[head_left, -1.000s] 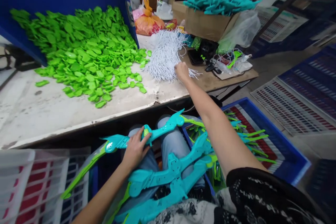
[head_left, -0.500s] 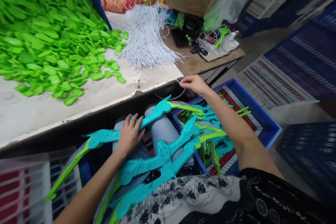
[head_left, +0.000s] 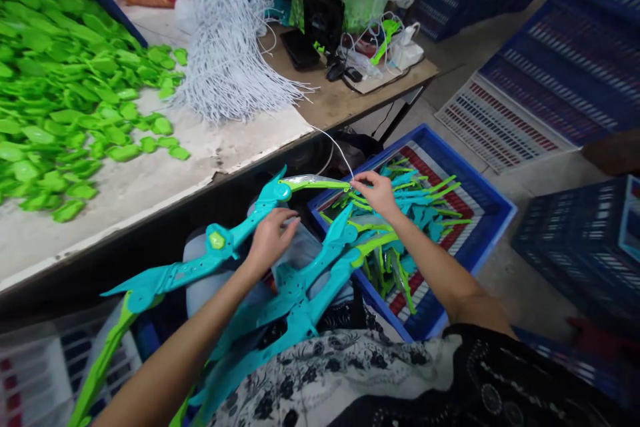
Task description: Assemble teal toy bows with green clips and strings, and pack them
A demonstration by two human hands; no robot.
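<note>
My left hand (head_left: 273,238) grips the middle of a long teal and green toy bow (head_left: 200,260) lying across my lap. My right hand (head_left: 376,190) pinches one white string (head_left: 334,145) at the bow's green tip (head_left: 320,183); the string runs up toward the table edge. Two more teal bows (head_left: 310,280) lie on my lap under my arms. A bundle of white strings (head_left: 225,60) sits on the table (head_left: 150,180) above.
A large heap of small green plastic pieces (head_left: 65,87) covers the table's left. A blue crate (head_left: 480,213) holding several teal and green bows stands on the floor at my right. A cardboard box, bags and cables crowd the table's far end. More crates lie around.
My right hand came away from the string bundle with one string and dropped to the bow's tip. My left hand shifted along the bow and lifted its end. The view tilted down.
</note>
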